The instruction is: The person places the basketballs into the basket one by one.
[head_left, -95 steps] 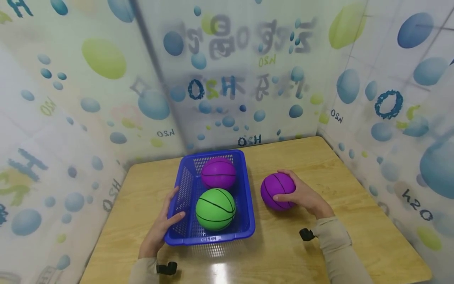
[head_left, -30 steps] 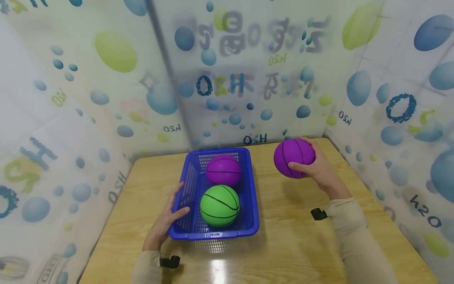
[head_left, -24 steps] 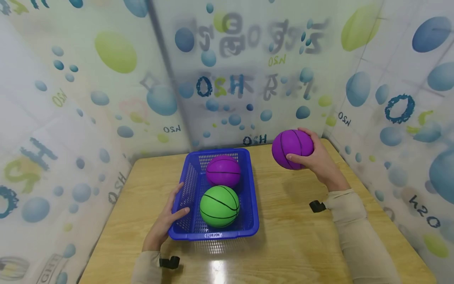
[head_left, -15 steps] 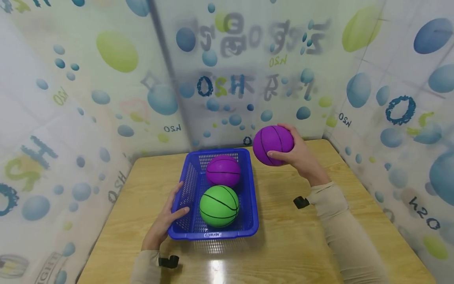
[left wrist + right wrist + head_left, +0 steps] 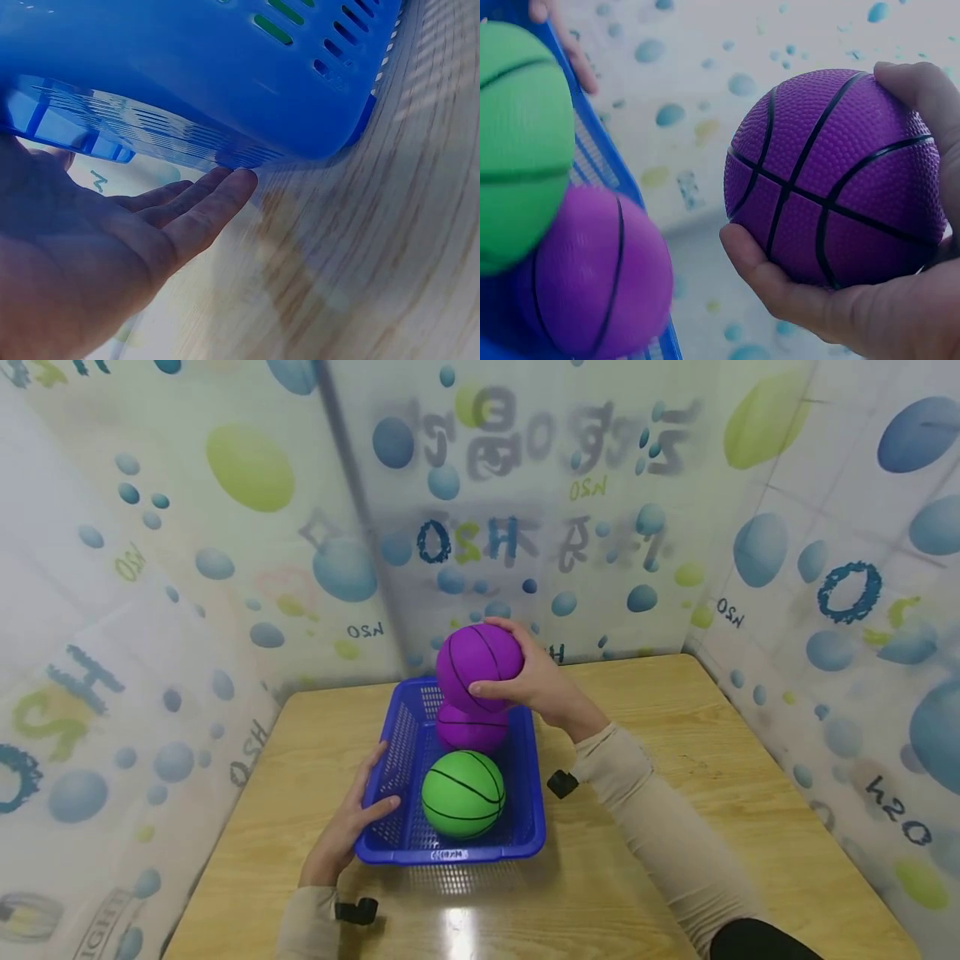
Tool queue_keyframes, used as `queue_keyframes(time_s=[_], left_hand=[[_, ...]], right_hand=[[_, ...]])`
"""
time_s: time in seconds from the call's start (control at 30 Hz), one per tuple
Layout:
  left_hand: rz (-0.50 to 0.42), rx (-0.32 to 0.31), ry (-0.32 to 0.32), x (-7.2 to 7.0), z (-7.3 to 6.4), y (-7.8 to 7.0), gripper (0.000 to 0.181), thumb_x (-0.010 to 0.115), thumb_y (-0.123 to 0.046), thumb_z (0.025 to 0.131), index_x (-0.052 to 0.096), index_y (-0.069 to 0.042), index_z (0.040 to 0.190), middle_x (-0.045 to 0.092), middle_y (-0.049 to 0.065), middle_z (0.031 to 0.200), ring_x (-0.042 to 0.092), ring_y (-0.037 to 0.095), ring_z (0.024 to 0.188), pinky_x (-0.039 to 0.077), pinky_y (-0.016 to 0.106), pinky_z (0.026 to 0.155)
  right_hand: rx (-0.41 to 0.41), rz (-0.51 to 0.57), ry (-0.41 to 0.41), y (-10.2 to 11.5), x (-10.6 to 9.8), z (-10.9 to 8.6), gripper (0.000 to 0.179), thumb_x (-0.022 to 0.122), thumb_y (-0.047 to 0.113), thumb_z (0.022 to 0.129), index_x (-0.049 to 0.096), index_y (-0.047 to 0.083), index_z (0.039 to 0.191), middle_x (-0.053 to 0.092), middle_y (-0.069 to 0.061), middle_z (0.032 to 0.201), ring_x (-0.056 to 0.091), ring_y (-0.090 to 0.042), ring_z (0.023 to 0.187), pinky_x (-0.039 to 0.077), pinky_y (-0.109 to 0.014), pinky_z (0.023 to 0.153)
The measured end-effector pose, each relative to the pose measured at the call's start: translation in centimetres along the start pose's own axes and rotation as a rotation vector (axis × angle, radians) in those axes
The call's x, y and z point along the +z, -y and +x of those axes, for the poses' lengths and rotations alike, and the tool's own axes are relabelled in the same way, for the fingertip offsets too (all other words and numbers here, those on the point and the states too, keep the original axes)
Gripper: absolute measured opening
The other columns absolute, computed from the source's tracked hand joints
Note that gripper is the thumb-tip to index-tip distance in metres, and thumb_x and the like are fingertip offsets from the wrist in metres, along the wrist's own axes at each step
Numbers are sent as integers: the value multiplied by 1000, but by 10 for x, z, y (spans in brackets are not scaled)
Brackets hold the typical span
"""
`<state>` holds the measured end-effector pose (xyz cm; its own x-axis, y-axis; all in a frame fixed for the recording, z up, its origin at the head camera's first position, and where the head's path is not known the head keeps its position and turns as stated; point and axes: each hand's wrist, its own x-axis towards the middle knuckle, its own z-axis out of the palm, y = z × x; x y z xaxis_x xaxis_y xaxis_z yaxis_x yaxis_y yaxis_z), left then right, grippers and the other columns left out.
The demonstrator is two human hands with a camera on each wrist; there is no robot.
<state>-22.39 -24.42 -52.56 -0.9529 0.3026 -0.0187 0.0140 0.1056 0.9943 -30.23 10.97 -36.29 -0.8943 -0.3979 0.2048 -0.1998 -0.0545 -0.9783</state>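
Note:
In the head view my right hand (image 5: 540, 683) grips a purple toy basketball (image 5: 476, 662), fingers behind and thumb across its front. It is over the far part of a blue plastic basket (image 5: 536, 777), overlapping a second purple ball (image 5: 467, 732) inside. A green ball (image 5: 463, 795) sits nearer me in the basket. The right wrist view shows the held purple basketball (image 5: 810, 195) apart from the other two. My left hand (image 5: 347, 827) holds the basket's left side, thumb over the rim. Its extended fingers (image 5: 202, 221) lie along the outer wall in the left wrist view.
The basket stands on a light wooden table (image 5: 675, 835), left of its middle. Walls of patterned sheeting (image 5: 555, 460) with blue and green spots close in the back and both sides. A black strap with a small block (image 5: 356, 912) is on the left wrist.
My right hand has lifted the purple basketball off the table at the right and carried it left over the basket. The left hand keeps its place on the basket's side.

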Motion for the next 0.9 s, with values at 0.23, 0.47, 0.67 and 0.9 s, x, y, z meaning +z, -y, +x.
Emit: queue_keyframes(time_s=[0.23,0.47,0.67,0.9], left_hand=[[32,-4,-9,-2,-1,-1,84,62,-17,100,15,-43,165,3,8,173,21,49,150,31,68,111],[28,2,-8,-1,-2,-2,86,63,-19,100,13,-42,165,5,10,172,21,49,150,34,65,109],[44,2,-20,-1,-1,-1,88,65,-22,99,11,-43,166,1,6,173,17,48,152,30,68,111],[19,1,-25,0,-5,-2,89,63,-15,99,10,-44,165,2,8,173,17,45,152,26,64,113]], right_hand=[[-40,-16,44,-1,44,21,89,91,20,79,42,46,150,40,-3,153,59,-36,126,59,-50,86],[-109,-59,89,10,72,33,92,92,22,78,41,48,149,45,1,150,61,-29,125,57,-45,93],[-92,-150,109,7,80,36,93,93,29,76,40,44,151,47,-1,147,61,-26,123,57,-45,92],[-5,-230,141,-19,86,33,100,95,39,73,38,34,155,51,-2,141,63,-23,118,57,-42,91]])
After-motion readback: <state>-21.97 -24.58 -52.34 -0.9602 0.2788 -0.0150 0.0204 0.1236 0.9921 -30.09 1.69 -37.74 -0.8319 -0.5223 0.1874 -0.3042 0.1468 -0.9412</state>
